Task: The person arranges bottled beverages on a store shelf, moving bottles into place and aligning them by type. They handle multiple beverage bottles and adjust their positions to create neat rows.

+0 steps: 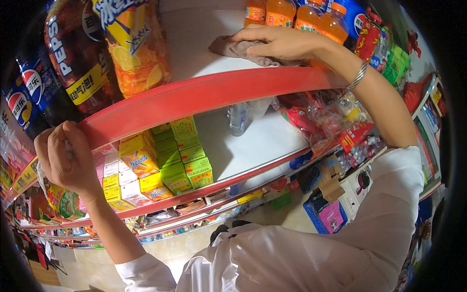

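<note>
My right hand (270, 43) presses a crumpled grey-brown cloth (258, 57) onto the white top shelf (194, 46), its fingers bent over the cloth. Just behind it stand several orange drink bottles (307, 17). At the left, my left hand (65, 155) is closed in a fist against the end of the red shelf edge strip (209, 97). A bit of something whitish shows between its fingers; what it is I cannot make out. Large bottles stand near that hand: a dark cola bottle (80, 58) and an orange-labelled drink bottle (134, 53).
On the shelf below are stacked small yellow and green boxes (182, 160), a clear bottle (238, 119) and red plastic-wrapped packets (316, 117). Lower shelves hold more goods. A blue crate (316, 216) and a cardboard box (331, 180) sit near the floor at right.
</note>
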Available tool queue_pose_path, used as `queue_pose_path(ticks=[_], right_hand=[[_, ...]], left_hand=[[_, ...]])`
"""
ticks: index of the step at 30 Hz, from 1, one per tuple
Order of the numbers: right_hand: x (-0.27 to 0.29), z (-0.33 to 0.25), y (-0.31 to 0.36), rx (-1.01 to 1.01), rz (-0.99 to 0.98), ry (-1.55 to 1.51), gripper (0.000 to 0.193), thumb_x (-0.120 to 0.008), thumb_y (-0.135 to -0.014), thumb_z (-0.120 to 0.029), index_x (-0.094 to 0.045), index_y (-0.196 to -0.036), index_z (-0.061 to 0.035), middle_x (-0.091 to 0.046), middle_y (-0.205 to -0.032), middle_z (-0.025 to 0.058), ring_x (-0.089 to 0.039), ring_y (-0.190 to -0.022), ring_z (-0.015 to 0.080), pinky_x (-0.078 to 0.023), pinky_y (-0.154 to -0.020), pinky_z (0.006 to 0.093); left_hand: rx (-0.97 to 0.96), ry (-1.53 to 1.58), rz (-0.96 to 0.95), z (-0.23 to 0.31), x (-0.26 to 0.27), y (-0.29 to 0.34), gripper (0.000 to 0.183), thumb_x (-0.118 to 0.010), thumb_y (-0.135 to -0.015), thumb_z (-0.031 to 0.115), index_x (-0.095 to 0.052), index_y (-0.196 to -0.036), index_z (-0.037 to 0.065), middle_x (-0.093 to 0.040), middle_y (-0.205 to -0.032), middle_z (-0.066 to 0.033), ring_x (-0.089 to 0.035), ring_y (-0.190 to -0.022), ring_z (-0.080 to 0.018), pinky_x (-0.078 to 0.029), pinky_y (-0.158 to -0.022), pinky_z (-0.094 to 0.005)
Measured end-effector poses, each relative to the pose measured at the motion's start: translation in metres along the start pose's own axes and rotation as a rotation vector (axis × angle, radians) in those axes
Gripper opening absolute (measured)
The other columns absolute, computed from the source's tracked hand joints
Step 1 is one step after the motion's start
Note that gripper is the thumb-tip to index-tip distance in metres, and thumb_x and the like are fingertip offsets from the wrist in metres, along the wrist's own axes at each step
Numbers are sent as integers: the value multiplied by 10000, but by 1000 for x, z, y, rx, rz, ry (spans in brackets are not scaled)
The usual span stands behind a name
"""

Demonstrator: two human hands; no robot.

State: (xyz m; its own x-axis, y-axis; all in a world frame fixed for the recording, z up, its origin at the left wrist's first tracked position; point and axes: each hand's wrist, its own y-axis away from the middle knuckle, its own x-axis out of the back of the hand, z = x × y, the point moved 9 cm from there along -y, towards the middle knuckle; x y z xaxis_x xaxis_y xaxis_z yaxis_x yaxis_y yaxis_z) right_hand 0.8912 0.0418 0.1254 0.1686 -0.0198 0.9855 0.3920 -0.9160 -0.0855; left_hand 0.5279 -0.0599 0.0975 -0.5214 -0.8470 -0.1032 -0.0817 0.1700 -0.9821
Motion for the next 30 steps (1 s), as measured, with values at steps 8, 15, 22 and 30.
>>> queue_pose_path(ticks=[8,15,22,30], right_hand=[[17,22,53,176,111,-296,357,-590,-965,-54,-642,-1318,-53,-577,-1424,82,-509,-1340,214,-388,-1131,340],[60,-1,123,234,784,-544,342,-659,-919,-51,-585,-1237,51,-654,-1164,169,-669,-890,185,-591,-768,296],[-27,-78,163,542,403,-529,338,-643,-828,16,-692,-1156,-50,-615,-1284,153,-610,-1105,274,-518,-937,361],[-252,23,101,305,307,-131,436,-640,-727,88,-736,-1085,-140,-567,-1374,117,-501,-1308,339,-445,-1059,462]], left_hand=[[-47,60,-21,-3,-2,-1,53,-705,-900,-11,-683,-852,-15,-645,-841,-106,-601,-686,-207,-456,-557,-308],[-49,-62,-39,-10,-2,3,58,-723,-886,-17,-691,-839,-10,-667,-826,-103,-636,-711,-218,-482,-577,-315],[-89,-85,-13,-14,9,5,60,-734,-881,-11,-697,-834,-14,-679,-840,-111,-653,-724,-238,-508,-607,-336],[-27,-88,-27,-8,-8,2,67,-706,-897,-13,-661,-849,-8,-630,-830,-120,-618,-693,-250,-482,-590,-358]])
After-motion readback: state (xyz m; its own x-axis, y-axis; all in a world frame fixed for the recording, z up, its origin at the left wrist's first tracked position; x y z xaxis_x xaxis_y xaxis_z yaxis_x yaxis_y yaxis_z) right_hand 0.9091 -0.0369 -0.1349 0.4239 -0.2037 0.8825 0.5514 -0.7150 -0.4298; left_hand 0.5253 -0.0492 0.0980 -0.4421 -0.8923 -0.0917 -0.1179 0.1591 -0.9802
